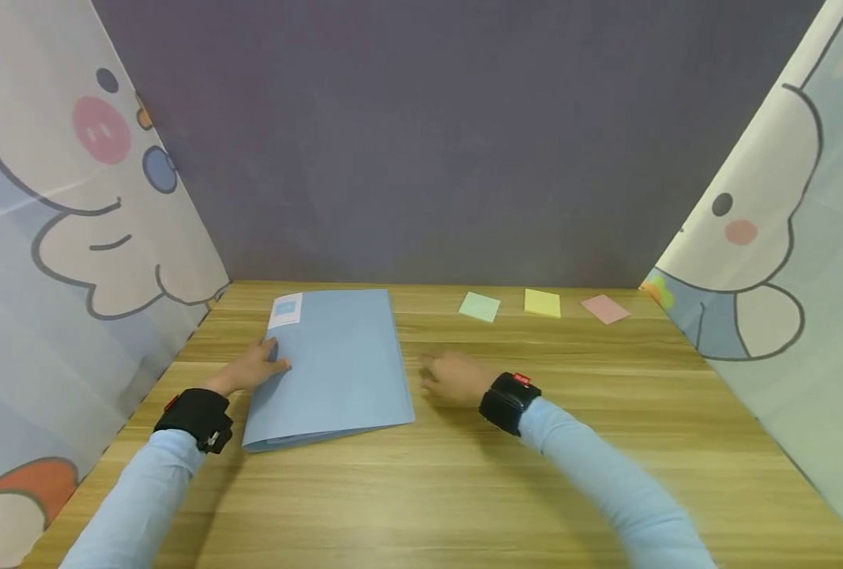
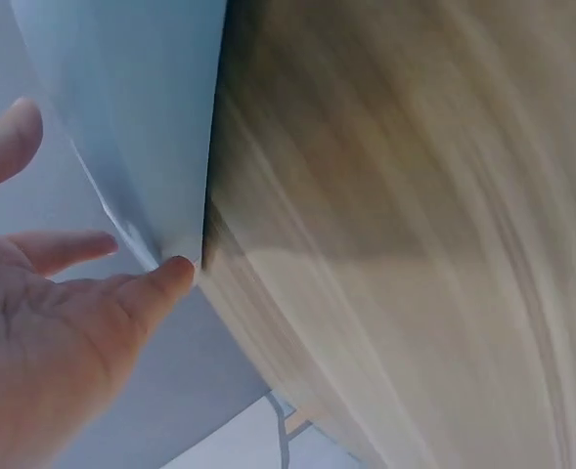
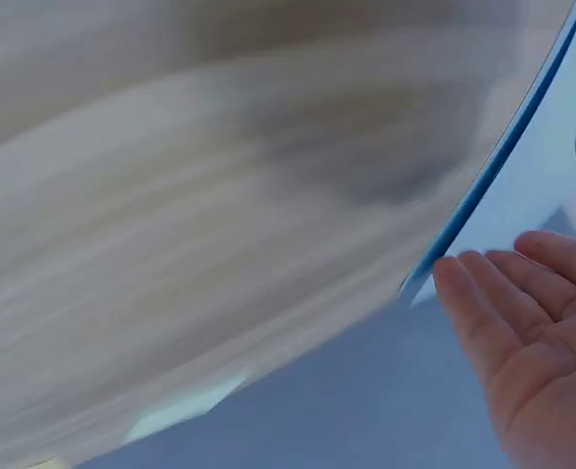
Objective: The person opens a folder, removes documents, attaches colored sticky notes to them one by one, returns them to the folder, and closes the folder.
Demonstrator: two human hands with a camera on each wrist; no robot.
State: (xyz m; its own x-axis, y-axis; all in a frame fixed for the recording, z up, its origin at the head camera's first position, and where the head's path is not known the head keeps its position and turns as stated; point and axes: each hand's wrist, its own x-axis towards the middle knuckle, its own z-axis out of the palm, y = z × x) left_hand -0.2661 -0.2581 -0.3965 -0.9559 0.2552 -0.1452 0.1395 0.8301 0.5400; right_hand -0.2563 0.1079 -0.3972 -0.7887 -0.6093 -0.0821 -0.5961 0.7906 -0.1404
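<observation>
Nearby, sleeves: two light blue sleeves are reaching over the table (image 1: 407,506) from the near side, the left sleeve (image 1: 137,490) from the near left and the right sleeve (image 1: 599,466) from the near right.
Wrists: a black left wristband (image 1: 193,419) and a black right wristband (image 1: 509,403) are wrapping the wrists, each showing a bit of red.
Blue folder: the folder (image 1: 336,371) is lying on the wooden tabletop, left of the middle, its layers parting slightly along the near edge.
Left hand: the hand (image 1: 246,369) is resting at the folder's left edge with fingers spreading loosely, not curling round it; in the left wrist view one fingertip is touching the folder's edge.
Right hand: the hand (image 1: 457,377) is hovering just right of the folder, apart from it, fingers extending in a relaxed way and holding nothing.
Folder label: a white label (image 1: 285,310) with a blue square is marking the folder's far left corner.
Paper squares: a green square (image 1: 479,307), a yellow square (image 1: 543,303) and a pink square (image 1: 605,309) are lying in a row, left to right, at the far right.
Side panels: cartoon-printed panels are flanking the table, a left panel (image 1: 73,245) and a right panel (image 1: 829,237).
Back: a dark grey backdrop (image 1: 435,142) is standing behind the far edge.
</observation>
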